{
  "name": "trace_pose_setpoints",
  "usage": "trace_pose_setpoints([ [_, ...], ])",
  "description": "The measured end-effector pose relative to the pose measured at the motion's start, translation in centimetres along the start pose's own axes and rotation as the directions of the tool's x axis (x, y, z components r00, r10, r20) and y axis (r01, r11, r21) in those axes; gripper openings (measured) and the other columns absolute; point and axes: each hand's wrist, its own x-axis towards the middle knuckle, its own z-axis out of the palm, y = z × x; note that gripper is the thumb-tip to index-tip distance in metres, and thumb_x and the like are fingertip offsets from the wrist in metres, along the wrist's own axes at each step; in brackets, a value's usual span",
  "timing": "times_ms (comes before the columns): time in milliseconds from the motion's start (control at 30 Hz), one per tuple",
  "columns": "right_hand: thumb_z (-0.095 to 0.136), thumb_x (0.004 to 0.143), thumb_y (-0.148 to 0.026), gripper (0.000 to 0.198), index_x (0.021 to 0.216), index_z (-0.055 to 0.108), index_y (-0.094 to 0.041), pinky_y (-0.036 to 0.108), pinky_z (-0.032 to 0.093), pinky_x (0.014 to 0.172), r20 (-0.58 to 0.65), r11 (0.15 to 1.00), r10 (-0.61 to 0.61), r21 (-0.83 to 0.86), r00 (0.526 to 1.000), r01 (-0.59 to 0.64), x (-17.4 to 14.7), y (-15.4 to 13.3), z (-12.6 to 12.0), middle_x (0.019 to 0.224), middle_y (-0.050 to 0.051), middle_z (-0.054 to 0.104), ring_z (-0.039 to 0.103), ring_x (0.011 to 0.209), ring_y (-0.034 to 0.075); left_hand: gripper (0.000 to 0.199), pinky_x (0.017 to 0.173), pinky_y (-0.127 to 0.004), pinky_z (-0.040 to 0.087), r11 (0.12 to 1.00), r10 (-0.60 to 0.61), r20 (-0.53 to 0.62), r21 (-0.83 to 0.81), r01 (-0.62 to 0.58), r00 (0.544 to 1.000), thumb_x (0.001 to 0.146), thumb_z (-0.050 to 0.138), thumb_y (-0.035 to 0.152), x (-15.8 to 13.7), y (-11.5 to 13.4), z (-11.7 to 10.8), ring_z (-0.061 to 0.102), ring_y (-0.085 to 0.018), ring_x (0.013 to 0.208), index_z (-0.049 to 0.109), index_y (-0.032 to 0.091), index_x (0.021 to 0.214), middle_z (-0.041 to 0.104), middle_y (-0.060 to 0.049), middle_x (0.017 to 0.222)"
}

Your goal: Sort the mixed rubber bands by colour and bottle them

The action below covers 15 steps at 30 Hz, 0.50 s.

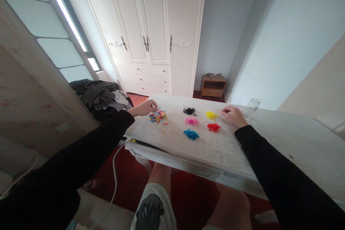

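Observation:
My left hand (147, 107) is over the back left edge of a mixed pile of small thin coloured strips (158, 117), fingertips pinched together; whatever is in them is too small to make out. My right hand (233, 115) rests low over the table just right of a yellow pile (211, 115), its fingers curled in a pinch with their contents hidden. Sorted by colour, a black pile (189, 110), a pink pile (191, 120), a red pile (214, 127) and a blue pile (191, 134) lie between my hands.
A clear glass (252, 108) stands behind my right hand on the white table (215, 154). Dark clothes (99, 95) are heaped beyond the left edge. A white wardrobe (151, 18) and a small wooden cabinet (214, 86) stand behind. A white cable (114, 172) hangs at the front left.

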Motion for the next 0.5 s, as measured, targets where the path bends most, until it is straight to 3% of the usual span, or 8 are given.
trace_pose_setpoints([
  [233, 0.061, 0.075, -0.034, 0.017, 0.066, 0.065, -0.020, 0.038, 0.049, 0.076, 0.028, 1.000, -0.014, -0.005, 1.000, 0.014, 0.1, 0.2, 0.3, 0.077, 0.009, 0.072, 0.064, 0.075, 0.023, 0.032, 0.067, -0.027, 0.046, 0.996, -0.014, 0.001, -0.090, 0.014, 1.000, 0.074, 0.073, 0.046, 0.8, -0.2, -0.8, 0.060, -0.017, 0.071, 0.065, 0.015, 0.075, 0.071, -0.006, 0.073],
  [367, 0.062, 0.076, -0.031, 0.014, 0.068, 0.066, -0.020, 0.036, 0.049, 0.075, 0.058, 0.999, -0.042, 0.003, 0.997, 0.042, 0.1, 0.3, 0.6, 0.078, 0.008, 0.072, 0.065, 0.076, 0.022, 0.036, 0.060, -0.025, 0.047, 0.988, -0.026, 0.073, -0.153, 0.037, 0.997, 0.070, 0.080, 0.044, 1.1, -0.2, -0.7, 0.064, -0.016, 0.064, 0.065, 0.014, 0.082, 0.073, -0.006, 0.070],
  [500, 0.063, 0.077, -0.028, 0.013, 0.068, 0.067, -0.019, 0.034, 0.049, 0.074, 0.067, 0.998, -0.061, -0.004, 0.996, 0.061, 0.2, 0.4, 0.7, 0.080, 0.008, 0.072, 0.065, 0.075, 0.021, 0.044, 0.058, -0.025, 0.050, 0.975, -0.036, 0.214, -0.207, 0.081, 0.976, 0.062, 0.088, 0.044, 1.4, 0.0, -0.7, 0.067, -0.017, 0.062, 0.075, 0.013, 0.090, 0.076, -0.006, 0.070],
])
